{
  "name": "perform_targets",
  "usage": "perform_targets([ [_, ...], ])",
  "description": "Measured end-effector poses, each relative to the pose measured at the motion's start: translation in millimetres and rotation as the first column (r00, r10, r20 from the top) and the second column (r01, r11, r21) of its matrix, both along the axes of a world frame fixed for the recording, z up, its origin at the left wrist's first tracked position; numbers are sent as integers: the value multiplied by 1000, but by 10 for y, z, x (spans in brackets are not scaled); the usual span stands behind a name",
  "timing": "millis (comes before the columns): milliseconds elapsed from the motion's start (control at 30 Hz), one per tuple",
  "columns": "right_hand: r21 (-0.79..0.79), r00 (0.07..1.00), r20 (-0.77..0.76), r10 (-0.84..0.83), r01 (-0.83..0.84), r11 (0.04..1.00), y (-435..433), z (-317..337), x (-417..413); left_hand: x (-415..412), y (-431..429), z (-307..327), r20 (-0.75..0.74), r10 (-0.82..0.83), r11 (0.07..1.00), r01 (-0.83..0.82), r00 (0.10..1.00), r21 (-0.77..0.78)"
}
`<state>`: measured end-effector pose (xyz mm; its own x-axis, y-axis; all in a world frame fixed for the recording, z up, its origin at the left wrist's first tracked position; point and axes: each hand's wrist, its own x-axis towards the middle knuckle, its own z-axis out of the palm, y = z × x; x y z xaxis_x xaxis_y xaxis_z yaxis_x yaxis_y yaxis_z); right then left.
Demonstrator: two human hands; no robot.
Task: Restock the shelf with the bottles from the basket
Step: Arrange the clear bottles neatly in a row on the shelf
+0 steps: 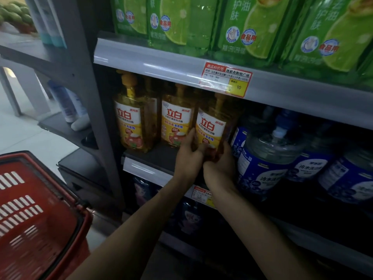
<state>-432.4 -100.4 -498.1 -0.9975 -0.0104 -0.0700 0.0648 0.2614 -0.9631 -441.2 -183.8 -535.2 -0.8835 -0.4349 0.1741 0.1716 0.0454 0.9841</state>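
Observation:
A yellow pump bottle (212, 126) with a white and yellow label stands at the front edge of the dark middle shelf (159, 156). My left hand (189, 156) grips its lower left side, thumb up along the label. My right hand (220, 164) grips its base from the right. Two matching yellow bottles (131, 122) (175, 120) stand to its left on the same shelf. The red basket (36, 215) sits at the lower left; no bottles show inside the part in view.
Large clear jugs with blue labels (268, 158) crowd the shelf right of the held bottle. Green refill packs (252, 25) fill the shelf above, behind a price rail with a red and yellow tag (226, 79). A grey upright (94, 110) separates a side rack holding a blue-white bottle (66, 104).

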Motion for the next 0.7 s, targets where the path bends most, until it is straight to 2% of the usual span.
perform_targets([
  [300, -78, 1000, -3, -10, 10, 997, -3, -67, -51, 21, -49, 11, 15, -31, 989, 28, 999, 148],
  [700, -50, 999, -8, -39, 39, 998, -20, -79, -58, -85, 23, -8, 23, -18, 998, 17, 1000, 63],
])
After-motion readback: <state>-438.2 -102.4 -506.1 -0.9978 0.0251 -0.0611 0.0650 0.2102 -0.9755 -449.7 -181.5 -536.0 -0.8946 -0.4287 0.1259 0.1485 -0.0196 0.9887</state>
